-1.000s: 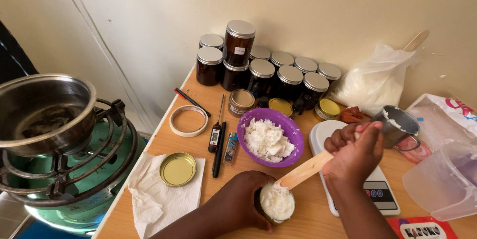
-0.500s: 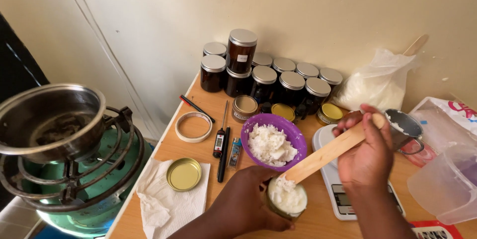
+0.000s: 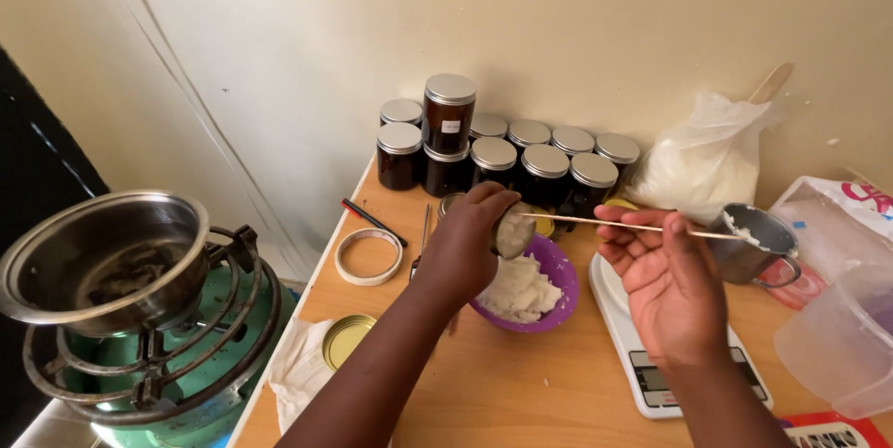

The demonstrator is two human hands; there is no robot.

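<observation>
The left hand (image 3: 462, 248) was wrapped around a small jar (image 3: 513, 230) and held it up, tipped on its side, just over the purple bowl (image 3: 558, 294). The jar's open mouth faced the right hand (image 3: 662, 285). That hand pinched a thin wooden stick (image 3: 633, 224) between thumb and fingers — the stick lay flat, and one end touched the mouth of the jar. Both hands were closed tight on what they held.

The bowl sat on the wooden surface (image 3: 521, 392) with white, soft stuff (image 3: 521, 292) in it. A white scale (image 3: 642, 364) lay just beside the bowl, under the right hand. Behind the hands, dark jars (image 3: 521, 155) with silver lids stood in rows by the wall. A metal cup (image 3: 753, 243) stood near the right hand, and a white bag (image 3: 702, 164) sat behind it. A ring of tape (image 3: 368, 256) and a gold lid (image 3: 346, 340) lay to the left — the lid rested on a white cloth (image 3: 298, 369). Off the surface, a metal pot (image 3: 102, 257) sat on a green stove (image 3: 177, 364).
</observation>
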